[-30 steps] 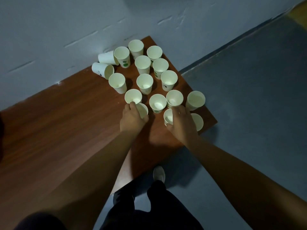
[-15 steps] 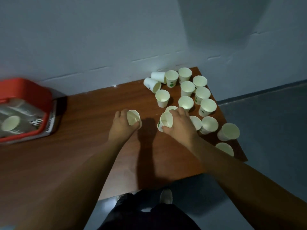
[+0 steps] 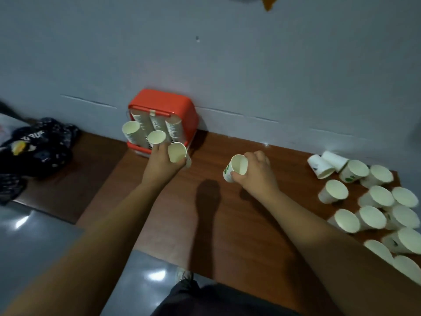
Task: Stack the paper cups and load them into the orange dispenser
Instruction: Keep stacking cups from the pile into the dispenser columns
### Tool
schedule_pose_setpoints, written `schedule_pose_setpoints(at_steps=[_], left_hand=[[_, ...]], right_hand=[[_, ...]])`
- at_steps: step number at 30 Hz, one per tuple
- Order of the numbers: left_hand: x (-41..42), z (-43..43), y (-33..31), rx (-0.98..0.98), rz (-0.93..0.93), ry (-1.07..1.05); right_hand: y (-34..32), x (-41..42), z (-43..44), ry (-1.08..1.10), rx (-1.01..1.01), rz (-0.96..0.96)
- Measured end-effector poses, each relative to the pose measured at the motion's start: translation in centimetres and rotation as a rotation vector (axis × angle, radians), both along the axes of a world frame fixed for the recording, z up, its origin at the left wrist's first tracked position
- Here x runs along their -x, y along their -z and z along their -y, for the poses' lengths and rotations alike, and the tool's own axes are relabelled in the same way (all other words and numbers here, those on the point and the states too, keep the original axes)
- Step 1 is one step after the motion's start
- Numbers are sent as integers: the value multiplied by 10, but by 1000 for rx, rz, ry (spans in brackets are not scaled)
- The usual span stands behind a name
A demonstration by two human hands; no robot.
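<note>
Orange plastic cup dispenser [image 3: 164, 103] at the back edge, one cup in each hand.
Beyond the brown wooden table's [image 3: 216, 224] left edge I see a dark crumpled cloth bundle [image 3: 34, 144]. The dispenser stands against the wall, holding stacked cups. My left hand [image 3: 163, 164] curls its fingers round a plain white paper cup [image 3: 177, 152] just in front of it. My right hand [image 3: 255, 173] grips a green-printed white paper cup [image 3: 235, 167] over mid-table. Loose white paper cups [image 3: 381, 196] crowd the right edge, two lying sideways.
</note>
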State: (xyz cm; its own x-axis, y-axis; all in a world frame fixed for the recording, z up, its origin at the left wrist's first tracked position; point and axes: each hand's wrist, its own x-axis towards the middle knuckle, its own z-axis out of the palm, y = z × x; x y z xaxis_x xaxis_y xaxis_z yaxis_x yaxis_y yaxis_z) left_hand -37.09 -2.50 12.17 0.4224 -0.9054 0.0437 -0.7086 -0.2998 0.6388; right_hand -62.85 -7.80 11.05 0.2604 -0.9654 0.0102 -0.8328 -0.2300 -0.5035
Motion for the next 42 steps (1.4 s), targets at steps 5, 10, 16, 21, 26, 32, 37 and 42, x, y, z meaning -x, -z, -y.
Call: schedule_pose_setpoints(at_steps=[5,10,16,21,26,32,37,42], left_hand=[[-101,24,9,-32,-59,-58],[-164,79,19,-7,-118,-52],[-192,131,55,-83,-102,103],[-198,146,102,-136,-54,237],[-205,147,133,-122,-172,256],[-224,134,147,-36,-372,289],[-236,123,158,-47,-467,238],[-236,112,150,-83,-684,250]], right_hand=[[-2,-95,29,-38,15,15],[0,-167,59,-17,23,2],[7,-213,90,30,20,4],[16,-235,108,45,2,52],[28,-268,114,-38,10,191],[49,-311,127,-162,78,187],[75,-330,132,-287,41,-1],[98,-328,133,-262,-125,40]])
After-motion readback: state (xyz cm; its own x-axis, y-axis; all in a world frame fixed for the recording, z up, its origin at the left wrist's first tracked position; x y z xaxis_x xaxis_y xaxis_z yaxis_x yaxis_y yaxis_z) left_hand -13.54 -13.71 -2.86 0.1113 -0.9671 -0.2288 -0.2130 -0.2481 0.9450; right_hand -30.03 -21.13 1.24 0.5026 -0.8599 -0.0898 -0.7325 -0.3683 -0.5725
